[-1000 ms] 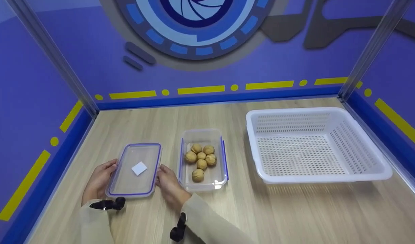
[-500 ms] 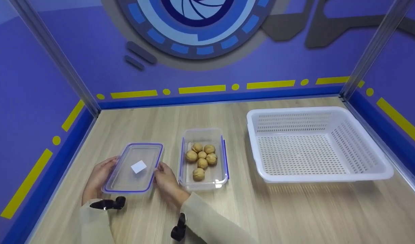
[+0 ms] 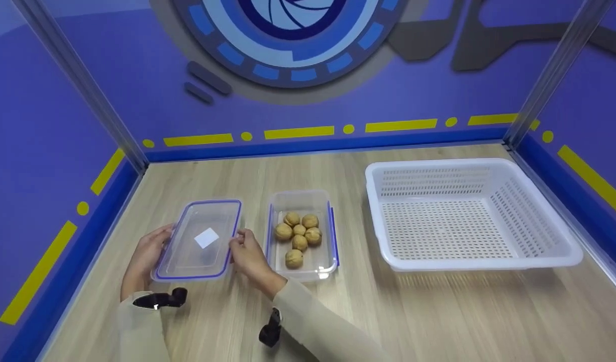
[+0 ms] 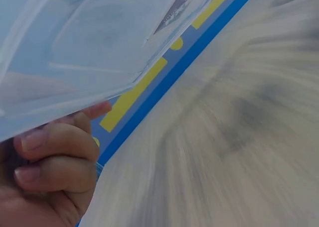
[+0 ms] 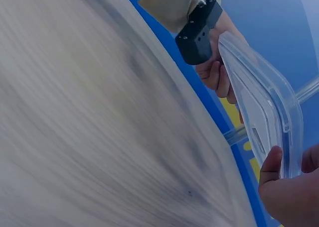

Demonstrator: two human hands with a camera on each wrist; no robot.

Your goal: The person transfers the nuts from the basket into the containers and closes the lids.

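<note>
lengthwise, lid (image 3: 200,241) pointing away

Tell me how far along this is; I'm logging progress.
Done: the walnuts sit in the open box. In hand: both hands, left hand and right hand, hold the lid by its sides, off the table, beside the box. Left: the box has no lid on it; the basket holds nothing.

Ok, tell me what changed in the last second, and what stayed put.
The clear lid has risen off the table and shifted a little away from the person, its far edge now higher in the head view. The left hand and right hand grip its two long sides as before. The container of walnuts and the white basket did not move.
</note>
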